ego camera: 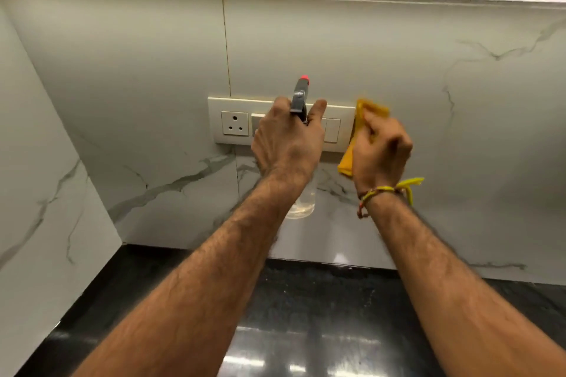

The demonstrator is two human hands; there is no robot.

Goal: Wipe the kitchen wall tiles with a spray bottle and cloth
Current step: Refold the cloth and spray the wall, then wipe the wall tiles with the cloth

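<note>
The left hand point(286, 141) has its grip wrapped tight round the neck of a clear plastic spray bottle with a grey trigger head and red nozzle tip point(299, 98), fingers curled over the trigger area, nozzle aimed at the white marble-veined wall tiles point(382, 49). The bottle's clear body hangs below the wrist, largely hidden by the forearm; only its rounded base shows. The right hand point(381, 147) holds a bunched yellow cloth point(347, 162) in a closed grip, held up to the tiles just right of the cream switch and socket plate point(234, 122); whether cloth and tile actually touch is hard to tell. Both hands cover the plate's middle switches. A yellow and red thread band point(389, 191) circles the right wrist. Below lies the glossy black stone counter point(321, 300).
</note>
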